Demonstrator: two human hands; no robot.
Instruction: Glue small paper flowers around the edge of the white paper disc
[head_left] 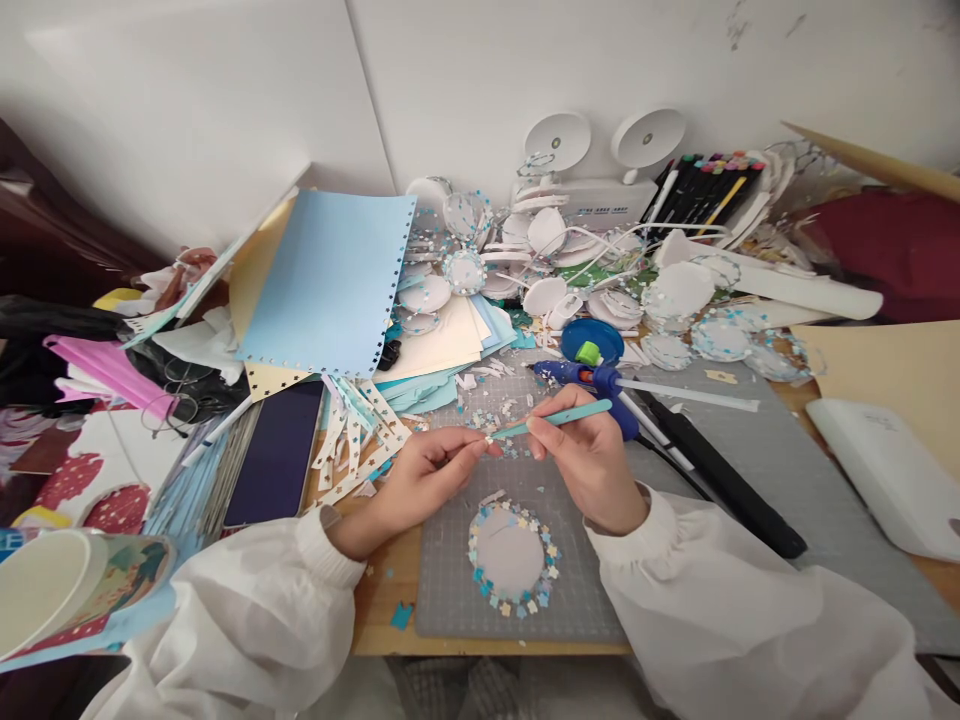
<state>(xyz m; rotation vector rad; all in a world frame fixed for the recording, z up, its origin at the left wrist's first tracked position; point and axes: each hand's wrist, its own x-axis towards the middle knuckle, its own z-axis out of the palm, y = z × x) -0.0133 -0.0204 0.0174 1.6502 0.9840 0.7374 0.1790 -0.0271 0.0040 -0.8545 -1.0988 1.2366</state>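
My right hand (589, 455) holds a teal pair of tweezers (574, 413), its tip pointing left. That tip meets a tiny white piece (490, 439), pinched between the thumb and forefinger of my left hand (435, 475). Both hands are above the grey cutting mat (450, 600). Nearer to me on the mat lies a round white disc (511, 550) ringed with small blue, white and cream paper flowers or stars.
A blue glue gun (619, 400) lies just right of my right hand. Decorated white discs (547, 232) are heaped at the back. A phone (276, 455), punched paper strips (360, 440) and blue paper (330, 280) are at left, with a cup (75, 580) nearer.
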